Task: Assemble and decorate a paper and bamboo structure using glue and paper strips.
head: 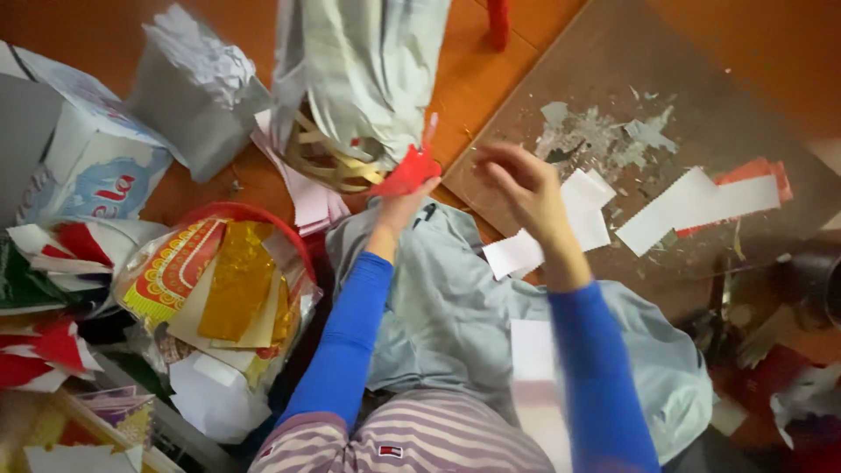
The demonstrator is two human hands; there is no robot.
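The red paper piece (408, 172) sits pinched in the fingers of your left hand (399, 206), held up just in front of the pale bag (368, 70) that stands beyond it. It is a small, crumpled scrap with no clear long axis; a thin pinkish strip rises from its upper right edge. It lies just left of your right hand (526, 188), so the left hand has it and the right is near but apart from it.

Your left hand's fingers are closed on the lower edge of the scrap, forearm in a blue sleeve reaching straight forward from your lap. Your right hand is raised beside it, wrist bent, fingers curled inward with the tips drawn toward each other; motion blur keeps you from telling whether they pinch anything.

Under both forearms lies a light blue cloth (455, 315). To the right, a brown board (683, 79) on the floor carries white paper strips (692, 206) and grey scraps of torn paper (604, 136). To your left, a red basket (236, 215) holds gold and patterned sheets (232, 280), with a white carton (92, 166) beyond it.
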